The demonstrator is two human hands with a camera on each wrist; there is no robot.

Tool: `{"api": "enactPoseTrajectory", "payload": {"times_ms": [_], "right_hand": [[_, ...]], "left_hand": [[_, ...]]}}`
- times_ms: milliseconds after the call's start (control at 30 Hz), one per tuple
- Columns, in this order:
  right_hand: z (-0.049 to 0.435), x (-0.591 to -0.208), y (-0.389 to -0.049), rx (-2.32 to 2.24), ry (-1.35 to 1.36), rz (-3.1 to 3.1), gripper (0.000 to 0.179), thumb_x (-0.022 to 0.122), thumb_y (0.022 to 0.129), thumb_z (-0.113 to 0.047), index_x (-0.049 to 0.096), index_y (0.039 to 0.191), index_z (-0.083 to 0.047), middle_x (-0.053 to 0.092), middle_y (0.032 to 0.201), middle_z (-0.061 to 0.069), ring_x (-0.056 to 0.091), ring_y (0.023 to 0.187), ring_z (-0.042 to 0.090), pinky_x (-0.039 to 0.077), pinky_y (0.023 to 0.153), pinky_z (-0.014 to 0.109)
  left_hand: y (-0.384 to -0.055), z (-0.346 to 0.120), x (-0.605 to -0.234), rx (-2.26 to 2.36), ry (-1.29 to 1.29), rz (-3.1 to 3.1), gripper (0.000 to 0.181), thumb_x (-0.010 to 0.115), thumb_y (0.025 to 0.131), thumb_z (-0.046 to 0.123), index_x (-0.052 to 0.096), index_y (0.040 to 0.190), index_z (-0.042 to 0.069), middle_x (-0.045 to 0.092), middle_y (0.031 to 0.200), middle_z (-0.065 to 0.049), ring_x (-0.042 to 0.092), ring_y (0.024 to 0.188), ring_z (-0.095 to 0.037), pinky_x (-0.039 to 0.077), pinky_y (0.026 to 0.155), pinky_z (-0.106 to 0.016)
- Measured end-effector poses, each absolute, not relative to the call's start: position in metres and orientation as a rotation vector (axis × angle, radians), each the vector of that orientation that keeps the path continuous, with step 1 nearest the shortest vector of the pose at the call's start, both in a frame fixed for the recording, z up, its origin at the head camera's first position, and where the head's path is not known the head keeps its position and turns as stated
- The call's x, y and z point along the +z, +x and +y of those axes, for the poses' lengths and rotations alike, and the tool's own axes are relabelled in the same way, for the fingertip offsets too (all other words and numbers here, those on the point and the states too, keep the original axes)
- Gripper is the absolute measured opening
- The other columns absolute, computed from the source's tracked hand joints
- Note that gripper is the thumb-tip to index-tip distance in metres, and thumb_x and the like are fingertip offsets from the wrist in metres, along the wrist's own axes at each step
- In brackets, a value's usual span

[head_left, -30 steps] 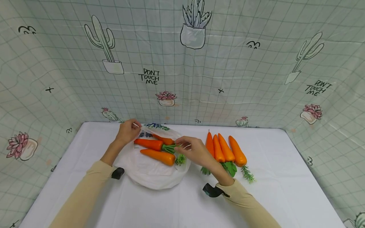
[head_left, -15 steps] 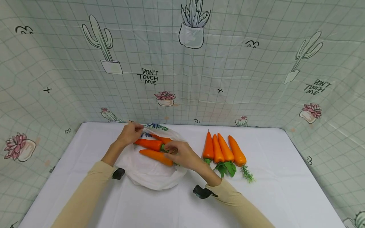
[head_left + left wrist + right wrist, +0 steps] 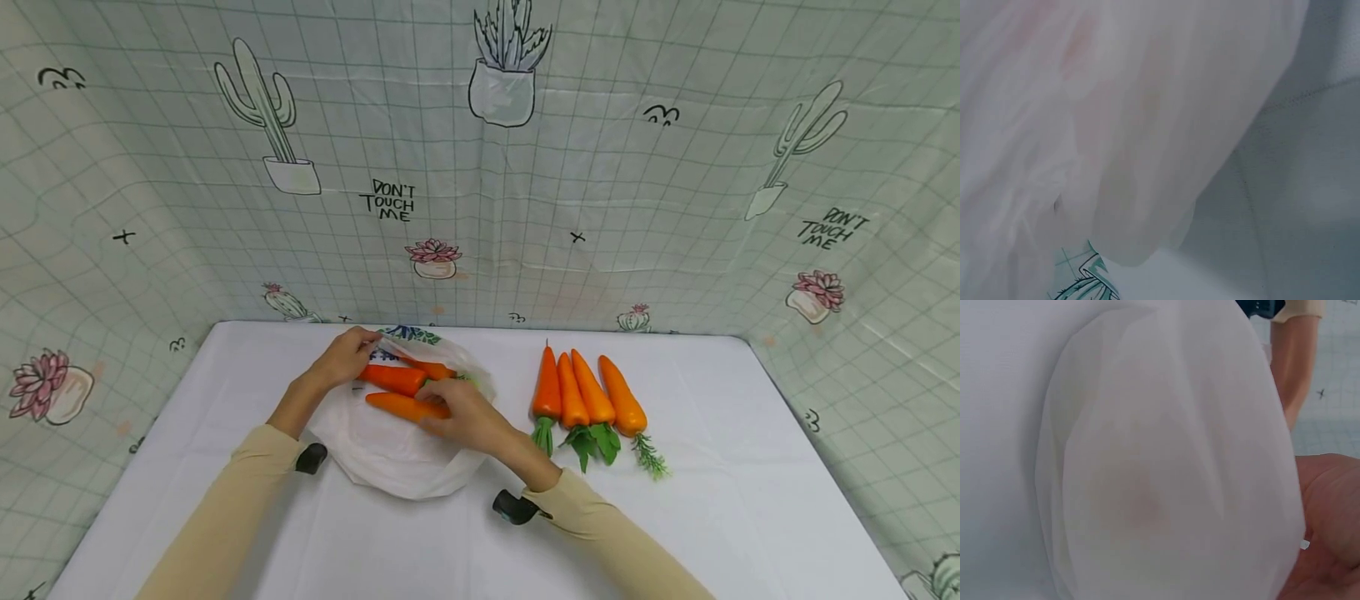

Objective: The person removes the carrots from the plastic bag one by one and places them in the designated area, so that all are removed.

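A white plastic bag [image 3: 375,467] lies spread on the table, its mouth facing up in the head view. My left hand [image 3: 347,354] pinches its far left rim. Inside are three carrots: a lower orange one [image 3: 397,407], a redder one [image 3: 392,379] above it, and another [image 3: 432,367] behind. My right hand [image 3: 474,417] is in the bag, thumb and fingers around the thick end of the lower carrot, hiding its greens. The bag [image 3: 1122,125] fills much of the left wrist view. In the right wrist view, the bag [image 3: 1179,456] partly covers my right hand [image 3: 1329,519].
Several carrots [image 3: 592,396] with leafy tops lie side by side right of the bag, tips pointing away. The table [image 3: 720,467] has a white cloth. A grid-patterned curtain [image 3: 480,192] with cactus drawings stands behind and at both sides.
My right hand has moved left and slightly down, from the bag's right rim to the lower carrot's thick end. My left hand still holds the rim, shifted slightly right and down.
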State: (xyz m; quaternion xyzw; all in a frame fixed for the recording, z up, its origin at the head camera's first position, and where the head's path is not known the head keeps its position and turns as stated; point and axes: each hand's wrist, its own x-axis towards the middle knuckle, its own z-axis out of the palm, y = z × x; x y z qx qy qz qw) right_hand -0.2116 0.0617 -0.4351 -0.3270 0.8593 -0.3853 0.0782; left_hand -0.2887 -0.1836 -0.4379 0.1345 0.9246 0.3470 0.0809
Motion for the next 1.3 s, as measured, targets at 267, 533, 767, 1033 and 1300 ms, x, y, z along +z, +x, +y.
{"api": "enactPoseTrajectory", "payload": {"times_ms": [267,533,767,1033,1300], "right_hand": [[0.053,-0.441,-0.214,-0.968,-0.951,2.695,0.030,0.075,0.092,-0.002,0.070,0.121,0.003,0.071,0.120,0.012,0.062,0.108,0.025,0.050,0.102,0.037],[0.048,-0.443,-0.210,-0.760,-0.942,2.811,0.031,0.078,0.090,-0.005,0.072,0.119,-0.002,0.070,0.119,0.011,0.060,0.112,0.027,0.048,0.104,0.037],[0.045,-0.445,-0.207,-0.589,-1.042,2.912,0.031,0.078,0.091,-0.008,0.070,0.121,-0.003,0.069,0.117,0.011,0.060,0.108,0.027,0.052,0.099,0.034],[0.041,-0.445,-0.204,-0.431,-1.099,2.961,0.032,0.079,0.090,-0.010,0.071,0.121,-0.007,0.070,0.115,0.008,0.062,0.109,0.024,0.053,0.097,0.031],[0.043,-0.445,-0.202,-0.404,-1.180,3.010,0.024,0.077,0.090,-0.004,0.073,0.113,-0.008,0.070,0.098,0.005,0.065,0.094,0.022,0.056,0.078,0.028]], "left_hand": [[-0.290,-0.182,-0.439,0.950,0.398,2.787,0.043,0.037,0.101,-0.006,0.049,0.140,-0.018,0.050,0.136,-0.036,0.048,0.130,-0.050,0.036,0.113,-0.060],[-0.289,-0.182,-0.443,0.896,0.381,2.823,0.042,0.044,0.097,-0.012,0.051,0.138,-0.018,0.053,0.125,-0.034,0.054,0.112,-0.043,0.042,0.109,-0.057],[-0.289,-0.180,-0.444,0.853,0.351,2.869,0.043,0.046,0.094,-0.014,0.056,0.136,-0.016,0.053,0.118,-0.031,0.049,0.104,-0.039,0.045,0.105,-0.054],[-0.287,-0.181,-0.444,0.817,0.309,2.927,0.038,0.051,0.094,-0.015,0.063,0.130,-0.012,0.056,0.112,-0.027,0.055,0.107,-0.040,0.050,0.100,-0.052],[-0.287,-0.183,-0.443,0.783,0.300,2.920,0.034,0.052,0.098,-0.007,0.066,0.128,-0.009,0.064,0.118,-0.028,0.052,0.089,-0.032,0.051,0.084,-0.043]]}}
